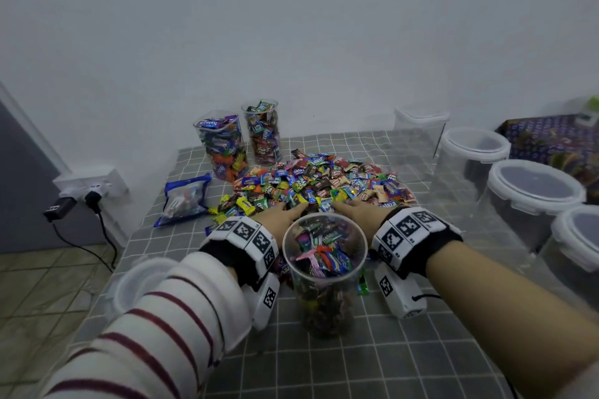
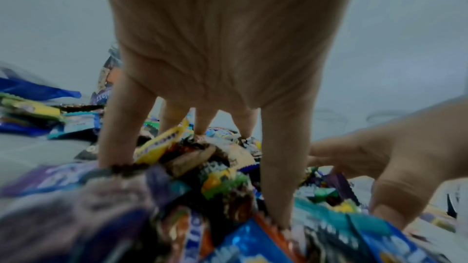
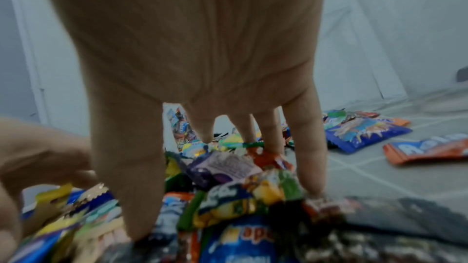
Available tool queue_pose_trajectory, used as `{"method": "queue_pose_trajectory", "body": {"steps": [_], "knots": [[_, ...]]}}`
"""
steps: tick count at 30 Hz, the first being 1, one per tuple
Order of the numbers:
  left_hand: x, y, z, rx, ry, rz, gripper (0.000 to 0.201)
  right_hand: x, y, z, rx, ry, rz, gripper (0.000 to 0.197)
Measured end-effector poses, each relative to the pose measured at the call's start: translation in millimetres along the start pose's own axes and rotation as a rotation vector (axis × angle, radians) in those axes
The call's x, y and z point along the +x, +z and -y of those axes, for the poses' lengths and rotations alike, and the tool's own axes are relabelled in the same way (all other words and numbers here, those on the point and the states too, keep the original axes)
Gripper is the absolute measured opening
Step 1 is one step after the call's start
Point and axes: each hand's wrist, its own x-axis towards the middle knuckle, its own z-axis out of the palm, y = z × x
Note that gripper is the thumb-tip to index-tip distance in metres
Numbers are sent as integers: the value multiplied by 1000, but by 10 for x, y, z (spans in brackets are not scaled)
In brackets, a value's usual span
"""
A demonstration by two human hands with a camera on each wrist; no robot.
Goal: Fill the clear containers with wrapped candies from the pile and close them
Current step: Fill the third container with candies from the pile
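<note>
Left hand: palm down at the near edge of the candy pile, fingers spread and bent down into the wrappers; the left wrist view shows the fingertips buried among candies, gathering a clump rather than lying flat.
Right hand: mirrors it just to the 3 o'clock side, fingers splayed and dug into the pile, thumb on the inner side; wrappers are bunched between thumb and fingers.
Hands together: near each other, fingertips angled inward, not touching as far as the head view shows.
Open container: clear cylinder, upright, lidless, well filled with candies, at 6 o'clock of the pile between the two wrists.
Filled containers: two clear ones at 11 o'clock of the pile, side by side, packed with candies.
Empty containers: a row with white lids at 3 o'clock.
Loose lid: on the desk at 8 o'clock, beside the left sleeve.
Blue bag: at 9 o'clock of the pile.
</note>
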Motion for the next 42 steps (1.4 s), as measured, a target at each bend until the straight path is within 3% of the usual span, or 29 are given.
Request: {"method": "queue_pose_trajectory", "body": {"steps": [2,5,8,10,15,27,30,33,38,42], "knots": [[-3,24,-7,47,31,-34,83,45,15,9,-34,-19,-5,95],[-38,68,-10,44,85,-180,55,-37,-30,70,-6,-55,-62,71],[-91,49,-14,7,46,-273,41,-103,-69,98,-8,-60,-125,37],[-102,33,-14,7,0,-280,37,-132,-73,85,-32,-53,-176,26],[-127,58,43,-102,-31,-363,33,-181,-64,10,-3,-14,-293,17],[-301,-43,44,-270,-71,-577,27,-416,-181,-93,189,8,-452,19],[-412,-62,20,-356,-41,-614,32,-523,-233,-89,284,-25,-514,10],[-549,-49,-10,-428,4,-667,22,-745,-280,-46,408,-78,-609,5],[-794,-32,-52,-535,32,-780,31,-1167,-308,43,475,-183,-716,10],[-967,-38,-102,-666,80,-833,24,-1506,-374,163,579,-280,-791,6]]}}
